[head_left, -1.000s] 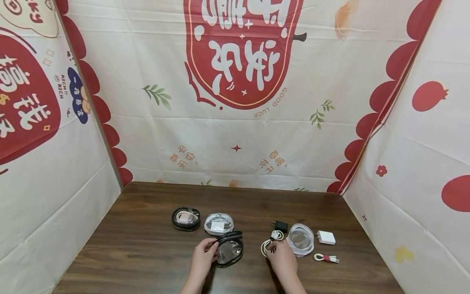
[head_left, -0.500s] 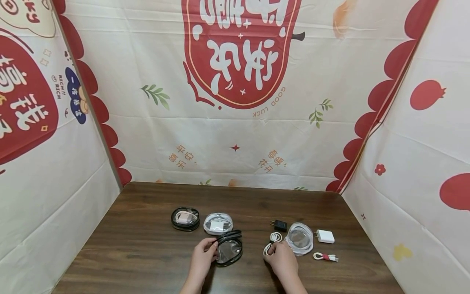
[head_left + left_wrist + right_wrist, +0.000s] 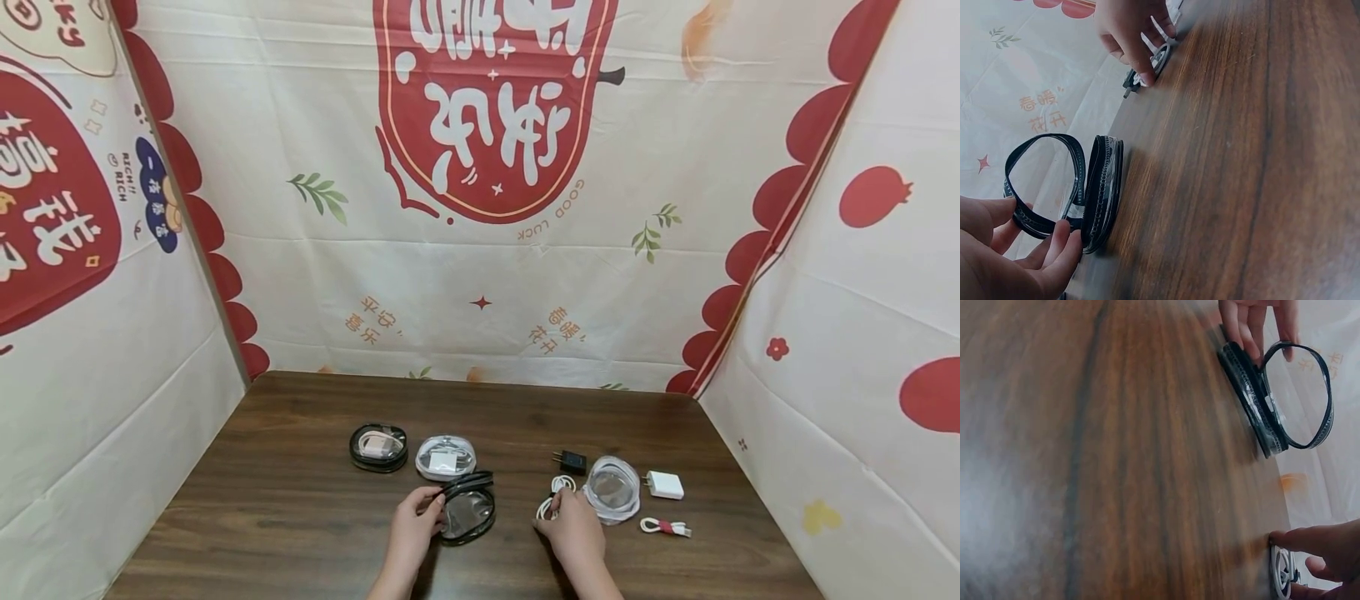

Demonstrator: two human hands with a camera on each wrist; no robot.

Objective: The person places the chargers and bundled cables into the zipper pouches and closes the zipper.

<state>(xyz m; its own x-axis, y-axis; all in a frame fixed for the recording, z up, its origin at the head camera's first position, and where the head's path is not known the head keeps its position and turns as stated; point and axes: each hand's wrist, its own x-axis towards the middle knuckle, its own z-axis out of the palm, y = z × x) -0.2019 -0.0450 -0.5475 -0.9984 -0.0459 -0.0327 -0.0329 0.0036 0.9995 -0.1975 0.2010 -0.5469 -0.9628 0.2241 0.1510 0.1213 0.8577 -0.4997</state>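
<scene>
My left hand holds the lid edge of a clear oval pouch with black trim. The pouch is unzipped, its lid raised while its body rests on the table, as the left wrist view shows. Over a coiled white cable with a dark tie, my right hand has thumb and fingers at the coil's sides, gripping it on the table. Part of the coil is hidden under the fingers. Just behind it lies a black charger plug.
A white-trimmed round clear pouch sits right of the right hand. Farther right are a white charger plug and a short white cable with a red tie. Behind the left hand lie two filled pouches, one black-trimmed, one white-trimmed.
My right hand has shifted slightly to the left, and the white cable coil has turned a little under its fingers. The left hand and its pouch have stayed in place.
</scene>
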